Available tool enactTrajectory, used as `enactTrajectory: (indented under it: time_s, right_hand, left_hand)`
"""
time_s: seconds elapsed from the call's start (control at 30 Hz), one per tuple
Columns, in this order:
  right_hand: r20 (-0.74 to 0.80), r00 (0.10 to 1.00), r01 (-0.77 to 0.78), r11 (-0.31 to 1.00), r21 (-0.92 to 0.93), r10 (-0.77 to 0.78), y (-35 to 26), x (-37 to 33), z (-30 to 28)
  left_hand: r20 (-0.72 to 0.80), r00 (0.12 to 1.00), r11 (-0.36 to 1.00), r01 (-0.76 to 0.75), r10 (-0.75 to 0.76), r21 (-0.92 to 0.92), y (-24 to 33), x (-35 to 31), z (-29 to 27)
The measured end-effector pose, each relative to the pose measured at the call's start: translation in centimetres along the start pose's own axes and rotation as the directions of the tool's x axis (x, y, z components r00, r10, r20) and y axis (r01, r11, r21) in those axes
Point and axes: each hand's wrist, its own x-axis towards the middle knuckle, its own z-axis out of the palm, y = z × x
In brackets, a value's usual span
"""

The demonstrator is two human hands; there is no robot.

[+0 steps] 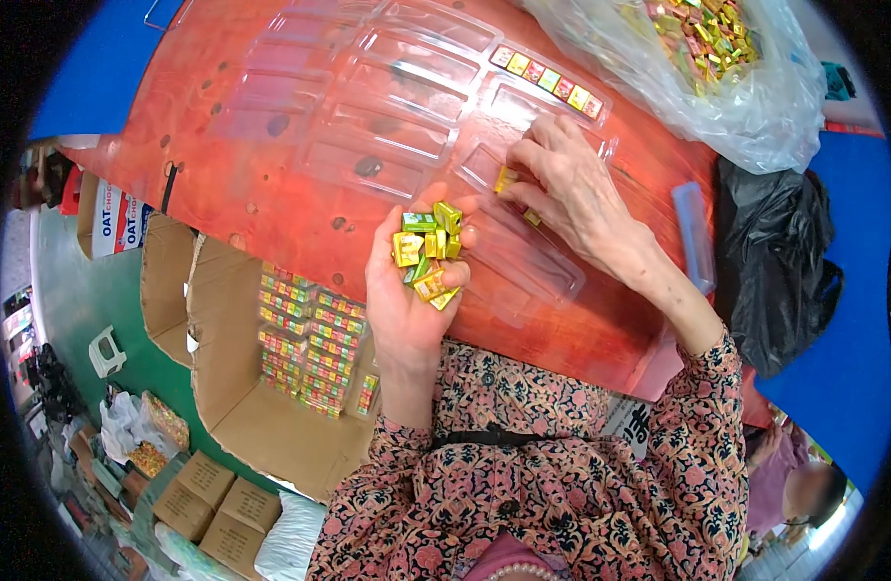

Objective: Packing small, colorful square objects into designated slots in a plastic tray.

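My left hand (412, 281), palm up and cupped, holds several small shiny wrapped cubes (429, 244), yellow and green. My right hand (571, 189) is over a clear plastic tray (523, 252), with its thumb and fingers pinched on a small yellow wrapped cube (505, 179). Just below those fingertips shows another yellow cube (533, 218), partly hidden. Beyond my right hand, one long slot of the tray holds a row of wrapped cubes (548, 81) in red, yellow and green. Several other slots (392, 136) to the left are bare.
A clear bag of loose wrapped cubes (707, 39) lies far right, above a black plastic bag (780, 261). A blue strip (693, 237) is at the red table's (223, 126) right side. Left of me, an open cardboard box (228, 329) contains filled trays (315, 344). Another person (784, 474) is lower right.
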Motion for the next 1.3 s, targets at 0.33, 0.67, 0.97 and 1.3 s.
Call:
enactTrajectory:
  time_s: [0.33, 0.67, 0.97, 1.3]
  right_hand:
    - [-0.041, 0.999, -0.018, 1.000, -0.004, 0.017, -1.8, -4.0, -1.4]
    - [0.039, 0.998, -0.049, 0.999, -0.007, 0.049, -2.4, -7.6, 0.0]
    - [0.064, 0.996, 0.064, 0.991, -0.114, -0.057, -1.7, -6.2, 0.2]
    - [-0.232, 0.959, 0.212, 0.956, 0.204, -0.163, -6.8, -4.7, -0.5]
  left_hand:
    - [-0.077, 0.996, 0.999, -0.030, 0.034, 0.042, -0.2, -0.3, 0.2]
    - [-0.004, 0.999, 0.999, -0.042, 0.042, 0.032, -0.6, -0.2, 0.3]
    - [-0.027, 0.999, 0.999, -0.034, 0.035, 0.034, -0.2, -0.4, 0.1]
    - [0.058, 0.998, 0.994, -0.032, 0.038, -0.100, -0.7, 0.1, 0.8]
